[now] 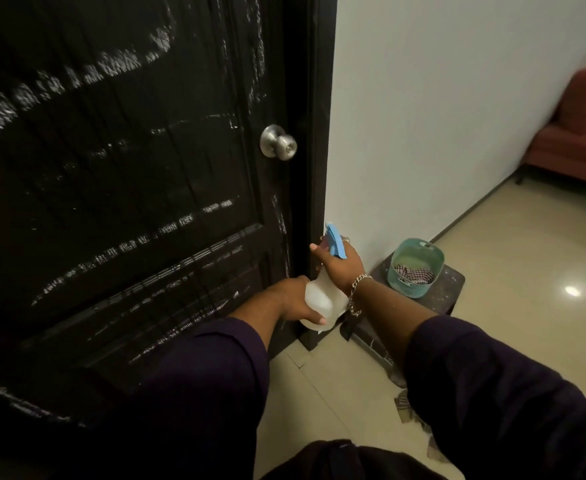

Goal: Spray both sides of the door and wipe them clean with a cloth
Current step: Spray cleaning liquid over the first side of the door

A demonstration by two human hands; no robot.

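**Door ahead at eleven o'clock, one spray bottle in two hands**

Door, black and panelled in wood (118, 188), fills the view from nine to twelve o'clock, shut into its frame, its face streaked with pale wet marks.

Nearest the camera, the left hand (293, 299) wraps round the belly of the translucent white plastic spray bottle (322, 303). Just past it, toward one o'clock, the right hand (340, 265) grips the neck below the blue trigger head (335, 240). The bottle's long axis runs upright, leaning slightly right. Its nozzle tip sits just beside the door's latch edge; which way it aims I cannot tell. The panel lies to the left of the grip, so the left hand is nearer it.

Beyond, at two o'clock, a teal plastic basket (418, 285) holding a checked cloth (414, 273) stands on a dark speckled stool (447, 292).

Count: one door, one silver round knob (277, 142), one bottle, one basket.
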